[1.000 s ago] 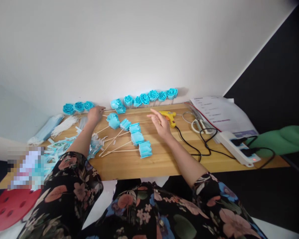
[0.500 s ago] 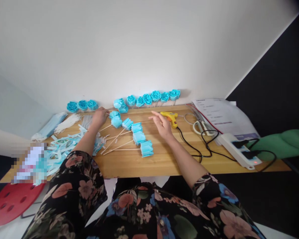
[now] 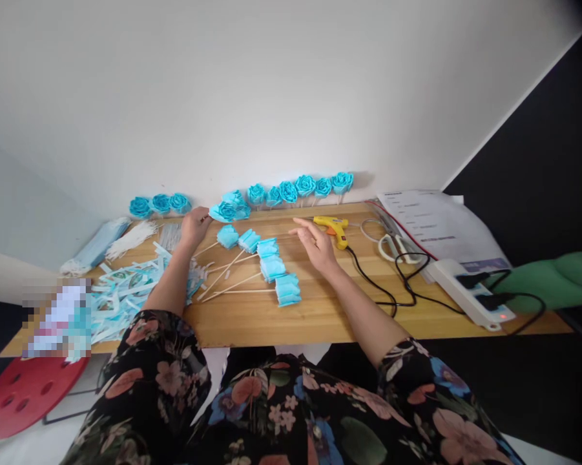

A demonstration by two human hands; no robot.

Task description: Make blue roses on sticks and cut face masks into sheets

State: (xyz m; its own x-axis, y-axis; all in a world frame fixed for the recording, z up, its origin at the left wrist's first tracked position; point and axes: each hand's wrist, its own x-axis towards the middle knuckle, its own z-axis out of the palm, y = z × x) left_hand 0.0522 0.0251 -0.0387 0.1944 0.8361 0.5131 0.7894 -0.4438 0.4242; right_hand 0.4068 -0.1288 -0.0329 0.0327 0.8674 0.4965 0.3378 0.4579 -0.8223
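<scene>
My left hand (image 3: 196, 226) is closed at the base of a blue flower (image 3: 222, 212) folded from thin sheet material, and its ruffled top faces toward me. Behind that bloom another blue flower (image 3: 238, 200) leans near the wall. Fingers stretched out, my right hand (image 3: 316, 243) hovers open over the board, holding nothing, just left of a yellow glue gun (image 3: 336, 231). Between my arms lie several pale blue flowers on thin wooden sticks, among them one at the near end (image 3: 287, 289); their sticks (image 3: 242, 291) point left.
Finished blue roses (image 3: 305, 185) line the wall. To the left lie blue-white scraps (image 3: 121, 297), white strips (image 3: 133, 239) and a stack of blue masks (image 3: 94, 247). White-handled scissors (image 3: 392, 248), papers (image 3: 431, 226), black cords and a power strip (image 3: 467, 297) are on the right. A red stool (image 3: 29, 397) stands below.
My left hand has lifted one flower slightly up from beside the others and turned its top toward me. My right hand stays nearly in place.
</scene>
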